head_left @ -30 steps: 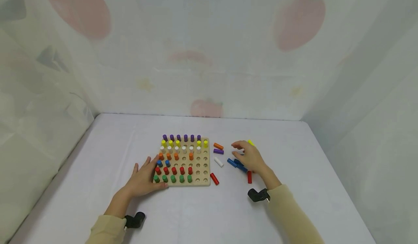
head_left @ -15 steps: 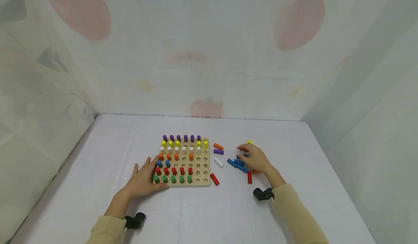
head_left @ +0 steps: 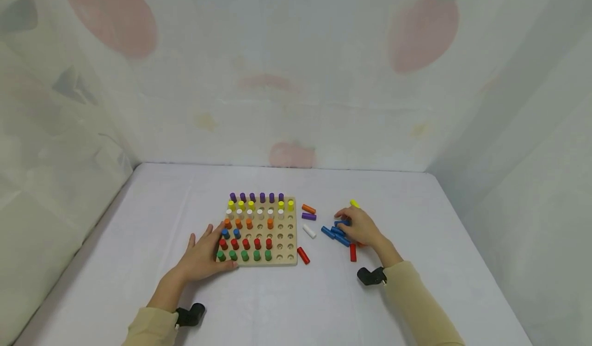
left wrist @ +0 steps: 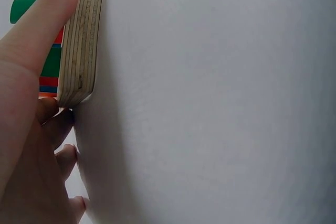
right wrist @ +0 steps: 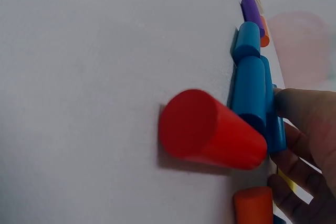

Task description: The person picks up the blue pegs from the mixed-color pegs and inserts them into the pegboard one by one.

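The wooden pegboard bears rows of coloured pegs, purple at the back and green at the front. My left hand rests at its front left corner, fingers spread, the thumb along the front edge. In the left wrist view the thumb lies against the board's layered edge. My right hand is over the loose blue pegs on the right, thumb and fingertips pinching a blue peg. In the right wrist view that blue peg is partly hidden by the thumb and other pegs.
Loose pegs lie right of the board: orange, purple, white and red. A second red peg lies below the right hand, and a yellow peg above it. An orange peg is partly hidden.
My right hand has shifted slightly right and its thumb and fingers have closed on a blue peg. The left hand stays at the board's corner.
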Tool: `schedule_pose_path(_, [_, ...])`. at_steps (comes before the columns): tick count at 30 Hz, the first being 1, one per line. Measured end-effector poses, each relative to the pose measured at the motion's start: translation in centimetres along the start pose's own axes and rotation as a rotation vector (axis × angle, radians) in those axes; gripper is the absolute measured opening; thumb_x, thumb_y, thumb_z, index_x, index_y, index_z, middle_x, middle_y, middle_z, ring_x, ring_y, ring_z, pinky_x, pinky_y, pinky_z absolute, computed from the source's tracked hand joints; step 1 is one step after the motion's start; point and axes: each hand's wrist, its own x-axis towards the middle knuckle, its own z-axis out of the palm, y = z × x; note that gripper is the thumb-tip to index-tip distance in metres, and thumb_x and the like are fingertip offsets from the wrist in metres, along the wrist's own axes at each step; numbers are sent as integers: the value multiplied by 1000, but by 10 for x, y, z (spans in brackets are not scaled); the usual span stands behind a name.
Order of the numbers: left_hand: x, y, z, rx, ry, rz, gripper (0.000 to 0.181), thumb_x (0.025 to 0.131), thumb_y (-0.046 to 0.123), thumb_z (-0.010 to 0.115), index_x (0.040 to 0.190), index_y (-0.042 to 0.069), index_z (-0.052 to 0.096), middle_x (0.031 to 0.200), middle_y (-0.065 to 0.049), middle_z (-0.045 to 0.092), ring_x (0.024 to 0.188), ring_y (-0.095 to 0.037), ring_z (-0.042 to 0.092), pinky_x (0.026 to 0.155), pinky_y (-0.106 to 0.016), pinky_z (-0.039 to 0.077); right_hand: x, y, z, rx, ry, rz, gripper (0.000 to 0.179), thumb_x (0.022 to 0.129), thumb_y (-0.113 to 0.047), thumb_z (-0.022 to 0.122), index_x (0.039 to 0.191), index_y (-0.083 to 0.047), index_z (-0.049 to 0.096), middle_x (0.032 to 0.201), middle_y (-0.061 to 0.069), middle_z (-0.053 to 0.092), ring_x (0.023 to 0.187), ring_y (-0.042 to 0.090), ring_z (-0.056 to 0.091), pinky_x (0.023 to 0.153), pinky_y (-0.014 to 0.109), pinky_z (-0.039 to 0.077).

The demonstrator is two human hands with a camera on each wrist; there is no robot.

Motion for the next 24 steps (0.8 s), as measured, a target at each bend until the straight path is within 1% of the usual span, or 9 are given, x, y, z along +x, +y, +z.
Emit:
schedule_pose_path(4, [-2, 0, -1, -1, 0, -10, 115, 61, 66, 72, 146, 6, 23, 146, -19, 33, 138, -43, 14, 102, -69, -1, 3, -1, 2, -12, -15, 5, 19, 83, -14, 68, 101, -11, 66, 91, 0, 64, 83, 13, 56, 76, 32, 48])
schedule_pose_path(8, [-2, 2, -1, -8, -5, -12, 114, 61, 66, 71, 146, 6, 23, 146, -18, 33, 138, -42, 14, 102, -69, -2, 5, 1, 4, -32, -12, 15, 16, 82, -14, 68, 98, -11, 67, 87, 0, 61, 80, 13, 54, 73, 31, 47])
schedule_pose_path(13, [0, 3, 0, -5, -9, 0, 114, 62, 66, 71, 147, 8, 21, 146, -17, 33, 138, -42, 13, 103, -69, -2, 3, 1, 3, -14, 0, 37, 16, 82, -15, 67, 98, -12, 67, 85, -1, 58, 76, 11, 51, 70, 28, 45])
schedule_pose_path(19, [-1, 3, -2, 4, -4, 1, 115, 61, 67, 70, 147, 8, 21, 146, -18, 34, 138, -43, 14, 102, -69, -1, 4, -3, 1, -3, 5, 33, 15, 84, -15, 66, 99, -13, 67, 85, -4, 60, 75, 10, 52, 69, 28, 46])
schedule_pose_path(24, [-3, 4, -4, 4, -5, -6, 115, 61, 66, 71, 146, 7, 22, 145, -19, 34, 137, -43, 14, 102, -69, -1, 5, -6, -1, 8, 19, 68, 18, 84, -17, 63, 101, -13, 66, 86, -3, 62, 75, 10, 52, 68, 27, 46])
